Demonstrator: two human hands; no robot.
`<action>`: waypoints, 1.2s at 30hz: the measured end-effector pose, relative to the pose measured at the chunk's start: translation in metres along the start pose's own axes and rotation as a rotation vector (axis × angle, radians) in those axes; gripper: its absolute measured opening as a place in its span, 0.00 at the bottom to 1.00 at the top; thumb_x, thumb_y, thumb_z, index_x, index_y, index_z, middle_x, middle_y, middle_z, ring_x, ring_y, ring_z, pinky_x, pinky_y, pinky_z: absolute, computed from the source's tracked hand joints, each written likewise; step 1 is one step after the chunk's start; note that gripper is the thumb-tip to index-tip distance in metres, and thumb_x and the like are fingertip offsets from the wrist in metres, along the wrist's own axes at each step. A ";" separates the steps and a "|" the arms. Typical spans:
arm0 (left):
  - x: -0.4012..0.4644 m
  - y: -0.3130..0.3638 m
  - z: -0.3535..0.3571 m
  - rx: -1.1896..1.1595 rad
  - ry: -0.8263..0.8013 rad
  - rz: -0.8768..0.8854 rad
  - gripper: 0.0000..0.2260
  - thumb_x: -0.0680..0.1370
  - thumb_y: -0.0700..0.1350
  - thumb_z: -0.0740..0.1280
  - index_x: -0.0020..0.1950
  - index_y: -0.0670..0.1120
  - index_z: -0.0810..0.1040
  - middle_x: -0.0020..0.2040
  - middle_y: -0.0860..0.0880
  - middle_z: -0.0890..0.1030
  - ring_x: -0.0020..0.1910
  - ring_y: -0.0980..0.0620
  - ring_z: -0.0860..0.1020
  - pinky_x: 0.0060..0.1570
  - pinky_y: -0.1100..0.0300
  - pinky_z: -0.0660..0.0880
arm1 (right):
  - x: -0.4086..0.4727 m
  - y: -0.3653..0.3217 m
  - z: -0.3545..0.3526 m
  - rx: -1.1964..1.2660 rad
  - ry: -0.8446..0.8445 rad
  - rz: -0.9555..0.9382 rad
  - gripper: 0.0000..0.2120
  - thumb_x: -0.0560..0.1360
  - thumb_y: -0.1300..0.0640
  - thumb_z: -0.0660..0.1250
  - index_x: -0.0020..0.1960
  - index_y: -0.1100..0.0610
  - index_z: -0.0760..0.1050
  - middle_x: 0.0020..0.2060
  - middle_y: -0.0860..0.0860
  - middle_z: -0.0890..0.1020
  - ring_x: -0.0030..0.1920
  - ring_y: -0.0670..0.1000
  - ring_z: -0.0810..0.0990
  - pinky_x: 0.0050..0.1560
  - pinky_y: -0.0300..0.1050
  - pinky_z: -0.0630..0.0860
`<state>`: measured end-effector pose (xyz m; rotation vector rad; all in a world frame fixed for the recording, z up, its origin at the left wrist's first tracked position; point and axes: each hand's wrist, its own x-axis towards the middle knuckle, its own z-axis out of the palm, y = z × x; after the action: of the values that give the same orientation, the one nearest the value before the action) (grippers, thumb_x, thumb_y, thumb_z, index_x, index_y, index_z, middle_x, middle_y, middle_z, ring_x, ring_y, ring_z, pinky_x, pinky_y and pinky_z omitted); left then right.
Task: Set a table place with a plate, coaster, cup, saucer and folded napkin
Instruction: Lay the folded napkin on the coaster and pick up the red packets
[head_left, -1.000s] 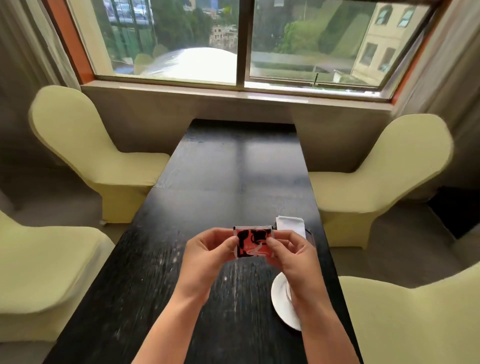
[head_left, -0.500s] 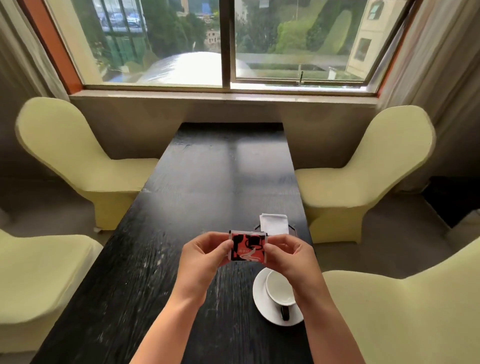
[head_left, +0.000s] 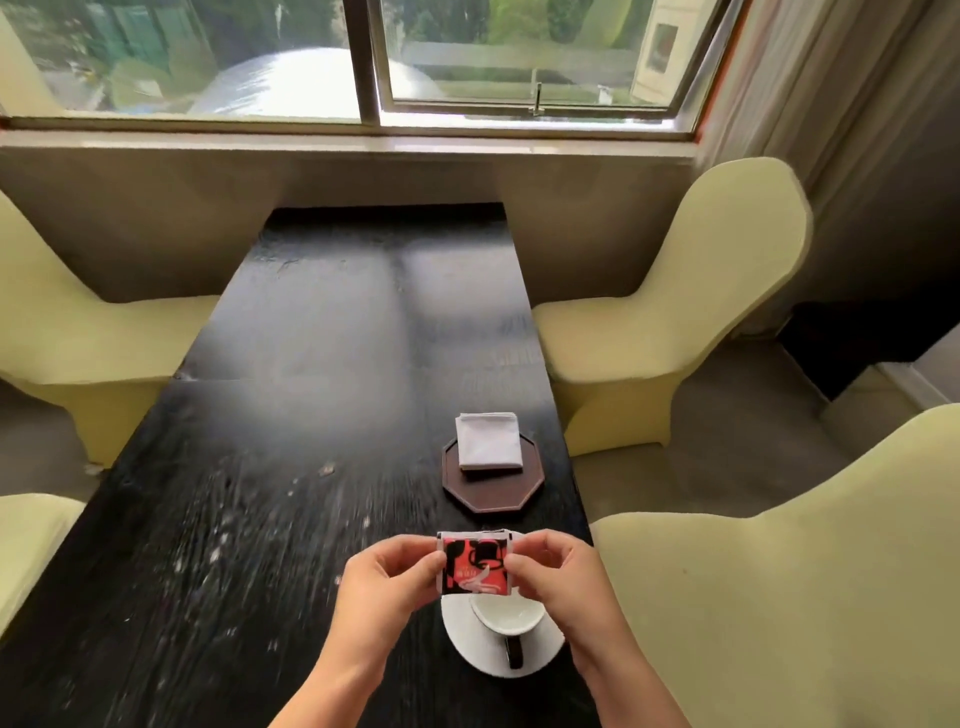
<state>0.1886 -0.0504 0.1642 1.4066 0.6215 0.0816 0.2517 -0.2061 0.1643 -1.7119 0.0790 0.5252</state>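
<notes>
Both hands pinch a small red, black and white packet (head_left: 476, 567) above the table: my left hand (head_left: 387, 577) grips its left edge, my right hand (head_left: 558, 574) its right edge. Just under the packet a white cup (head_left: 506, 616) with a dark handle sits on a white saucer (head_left: 467, 642) near the table's right edge. Farther away, a folded white napkin (head_left: 488, 440) lies on a dark octagonal plate (head_left: 493, 493).
The long black table (head_left: 291, 415) runs toward a window sill. Pale yellow covered chairs stand on both sides: two on the right (head_left: 675, 312), (head_left: 779, 597) and two on the left (head_left: 67, 332), (head_left: 26, 540).
The view has tilted down, so the cup, saucer, plate and napkin show fully. Both hands still hold the packet and have dropped closer to the cup.
</notes>
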 end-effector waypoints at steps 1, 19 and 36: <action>0.015 -0.003 0.005 0.020 0.021 -0.005 0.07 0.73 0.34 0.69 0.39 0.43 0.84 0.37 0.45 0.86 0.35 0.53 0.84 0.31 0.68 0.76 | 0.016 0.003 -0.003 -0.008 -0.011 0.004 0.11 0.69 0.68 0.69 0.35 0.54 0.80 0.30 0.49 0.82 0.33 0.45 0.78 0.33 0.36 0.74; 0.241 -0.060 0.070 0.277 0.078 -0.075 0.07 0.72 0.36 0.70 0.49 0.42 0.82 0.39 0.49 0.82 0.37 0.56 0.79 0.33 0.68 0.78 | 0.254 0.054 -0.016 -0.302 0.136 -0.024 0.04 0.68 0.63 0.70 0.38 0.54 0.77 0.35 0.48 0.79 0.43 0.51 0.79 0.46 0.46 0.76; 0.252 -0.123 0.083 0.680 0.271 -0.057 0.06 0.72 0.40 0.69 0.47 0.45 0.84 0.43 0.47 0.84 0.45 0.51 0.80 0.47 0.61 0.73 | 0.268 0.111 -0.003 -0.674 0.171 0.001 0.04 0.72 0.57 0.65 0.40 0.51 0.77 0.43 0.51 0.83 0.45 0.55 0.79 0.41 0.44 0.73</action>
<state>0.4003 -0.0442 -0.0382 2.0514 0.9700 0.0129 0.4543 -0.1701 -0.0405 -2.4142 0.0250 0.4277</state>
